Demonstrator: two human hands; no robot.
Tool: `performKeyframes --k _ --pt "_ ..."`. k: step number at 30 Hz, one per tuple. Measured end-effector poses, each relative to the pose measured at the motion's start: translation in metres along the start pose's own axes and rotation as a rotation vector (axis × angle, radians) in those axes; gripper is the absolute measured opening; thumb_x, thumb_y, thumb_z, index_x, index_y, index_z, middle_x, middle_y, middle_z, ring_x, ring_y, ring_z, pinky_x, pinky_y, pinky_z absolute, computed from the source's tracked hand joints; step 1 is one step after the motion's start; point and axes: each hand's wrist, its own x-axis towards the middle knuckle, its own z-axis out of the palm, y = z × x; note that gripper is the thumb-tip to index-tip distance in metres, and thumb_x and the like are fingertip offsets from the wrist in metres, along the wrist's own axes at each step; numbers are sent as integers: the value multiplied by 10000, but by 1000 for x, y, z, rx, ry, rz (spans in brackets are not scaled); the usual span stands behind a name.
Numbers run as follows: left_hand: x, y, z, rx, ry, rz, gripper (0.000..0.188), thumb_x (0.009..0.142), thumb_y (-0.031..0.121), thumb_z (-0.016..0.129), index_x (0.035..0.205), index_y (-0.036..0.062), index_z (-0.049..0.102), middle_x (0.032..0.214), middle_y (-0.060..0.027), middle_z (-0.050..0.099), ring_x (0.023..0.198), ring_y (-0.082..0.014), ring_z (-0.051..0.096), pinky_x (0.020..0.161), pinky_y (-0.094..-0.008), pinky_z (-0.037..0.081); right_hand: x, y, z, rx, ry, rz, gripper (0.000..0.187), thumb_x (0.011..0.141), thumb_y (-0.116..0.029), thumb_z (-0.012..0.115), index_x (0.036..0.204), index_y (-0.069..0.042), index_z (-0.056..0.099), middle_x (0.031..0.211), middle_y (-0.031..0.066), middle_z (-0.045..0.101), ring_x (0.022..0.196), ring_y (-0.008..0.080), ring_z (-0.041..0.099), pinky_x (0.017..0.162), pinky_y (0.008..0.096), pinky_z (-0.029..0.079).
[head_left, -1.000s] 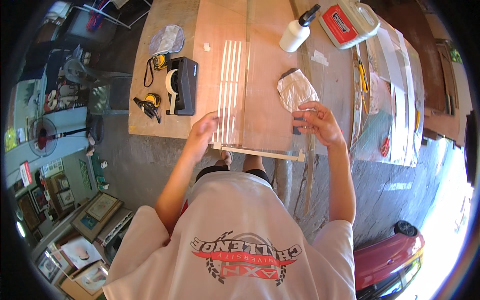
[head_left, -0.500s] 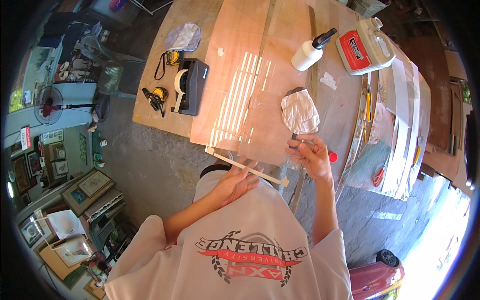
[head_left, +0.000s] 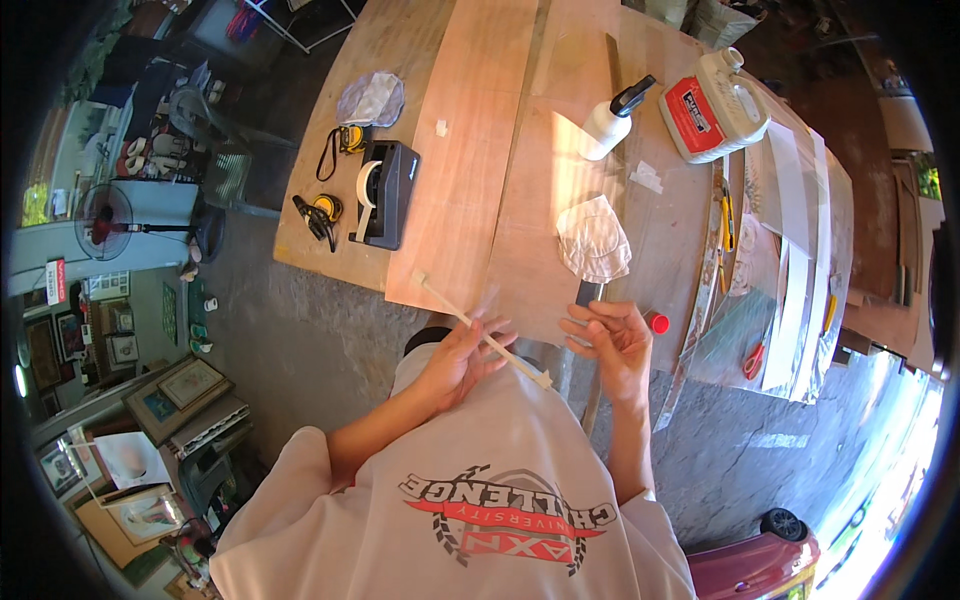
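A clear sheet, visible mainly by its reflections, tilts over the near edge of the table. A narrow cream strip [head_left: 510, 356] runs along its near edge, with small ragged bits at both ends. My left hand [head_left: 462, 362] is closed on this near edge, fingers partly behind the strip. My right hand [head_left: 612, 345] has bent fingers and a thumb pinched at what looks like the sheet's right edge; the contact is hard to see. Just beyond it, a crumpled white cloth [head_left: 594, 238] lies on the table next to a dark flat piece [head_left: 589, 292].
On the wooden table [head_left: 340, 235] stand a black tape dispenser [head_left: 392, 195], a white spray bottle [head_left: 606, 132] and a white jug [head_left: 712, 110]. Tape measures [head_left: 322, 208] lie at left. A yellow cutter [head_left: 727, 222], red-handled scissors [head_left: 753, 360] and a red cap [head_left: 657, 323] lie at right.
The sheet has shifted slightly left and tilted, so its striped reflection has given way to a bright patch farther right. Both hands stay closed at its edges; my right hand has moved a little nearer me.
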Motion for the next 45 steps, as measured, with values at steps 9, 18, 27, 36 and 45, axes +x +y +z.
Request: performKeyframes --k 9,18,27,36,45 --pt "92 47 -44 234 -134 143 589 1061 485 407 1445 75 230 1453 -249 454 1268 -339 537 1033 -506 474 12 56 78 18 129 -275 231 994 26 563 1215 -8 505 1329 185 598 1214 311 625 944 374 567" --pt "143 92 -98 285 -135 98 418 1079 428 403 1318 89 356 1263 -167 600 1150 -274 618 957 -425 503 45 143 160 -257 350 -387 254 1006 32 536 1258 15 504 1286 153 605 1180 213 609 917 274 521" --pt "148 116 -139 628 92 203 465 1065 317 496 1436 46 423 1352 -121 526 1216 -213 527 1045 -351 410 71 228 214 -660 496 -619 283 996 20 553 1279 24 563 1269 161 631 1075 176 635 862 280 522" --pt "37 178 -95 718 -279 489 826 988 420 612 1578 32 184 1648 -207 153 1536 -331 136 1229 -458 150 73 226 245 -783 482 -616 338 887 91 648 1178 19 493 1311 275 585 1047 389 657 841 399 554" --pt "23 194 -67 778 -307 627 916 920 289 671 1591 22 107 1657 -206 121 1543 -343 100 1235 -481 86 75 218 240 -646 244 -541 517 846 81 660 1309 5 444 1401 254 512 1267 427 533 1001 452 497"
